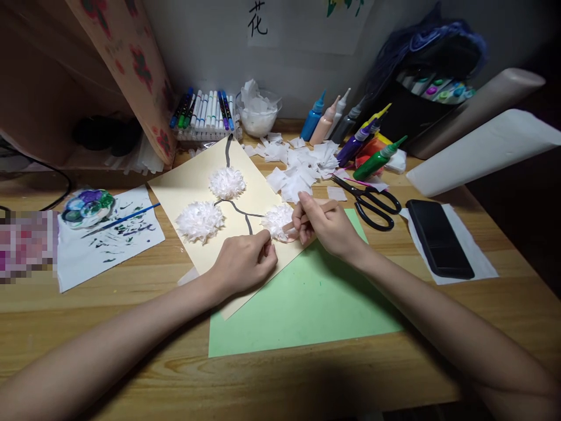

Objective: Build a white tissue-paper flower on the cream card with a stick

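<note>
A cream sheet (pixel 249 181) with a dark painted branch lies at an angle, partly over a green sheet (pixel 302 304). Three white ruffled paper flowers sit on it: one at the top (pixel 227 183), one at the left (pixel 200 221) and one at the right (pixel 277 221). My left hand (pixel 245 260) rests on the cream sheet below the right flower, its fingers curled; whatever they hold is hidden. My right hand (pixel 322 225) is at the right flower's edge, fingers pinched together, and anything between them is too small to name.
White paper squares (pixel 302 166) are scattered behind the sheet, near paint bottles (pixel 313 117) and a glass bowl (pixel 258 117). Black scissors (pixel 377 204) and a black phone (pixel 439 238) lie at the right. Markers (pixel 205 111) stand behind; a paint palette (pixel 87 207) is at the left.
</note>
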Demonstrator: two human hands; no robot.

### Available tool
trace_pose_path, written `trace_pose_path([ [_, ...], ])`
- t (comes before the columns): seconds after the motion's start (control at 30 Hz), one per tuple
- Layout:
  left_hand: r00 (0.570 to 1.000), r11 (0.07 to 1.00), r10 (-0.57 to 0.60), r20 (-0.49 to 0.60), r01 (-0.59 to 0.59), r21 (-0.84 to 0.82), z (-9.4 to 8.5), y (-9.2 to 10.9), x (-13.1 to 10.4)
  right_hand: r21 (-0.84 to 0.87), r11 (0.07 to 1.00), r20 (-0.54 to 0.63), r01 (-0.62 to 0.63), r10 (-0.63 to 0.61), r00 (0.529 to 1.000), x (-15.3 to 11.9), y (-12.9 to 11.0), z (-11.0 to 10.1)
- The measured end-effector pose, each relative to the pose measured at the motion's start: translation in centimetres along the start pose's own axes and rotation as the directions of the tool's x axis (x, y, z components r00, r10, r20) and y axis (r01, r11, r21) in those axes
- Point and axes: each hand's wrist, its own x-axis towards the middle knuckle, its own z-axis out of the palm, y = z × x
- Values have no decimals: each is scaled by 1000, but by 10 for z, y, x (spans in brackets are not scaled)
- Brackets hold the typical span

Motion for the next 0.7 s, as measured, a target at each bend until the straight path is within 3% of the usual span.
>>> trace_pose_path([
  [0.17, 1000, 1000, -2, 6, 2, 8, -1, 0, 1, -71, 985, 53, 160, -156, 986, -19, 13, -11],
  [0.33, 1000, 1000, -2, 7, 2, 8, 0, -1, 0, -217, 887, 94, 407, -396, 913, -30, 24, -17],
  [0.5, 1000, 1000, -2, 0, 2, -4, 1, -1, 0, -208, 831, 78, 516, -512, 856, -35, 27, -23],
  [0.6, 1000, 1000, 6, -7, -6, -15, 1, -2, 0, -296, 844, -107, 448, -495, 862, -33, 27, -33],
  [0.7, 1000, 1000, 10, -15, -10, -17, 1, -2, -1, -485, 843, -319, 230, -416, 852, -23, 31, -52],
])
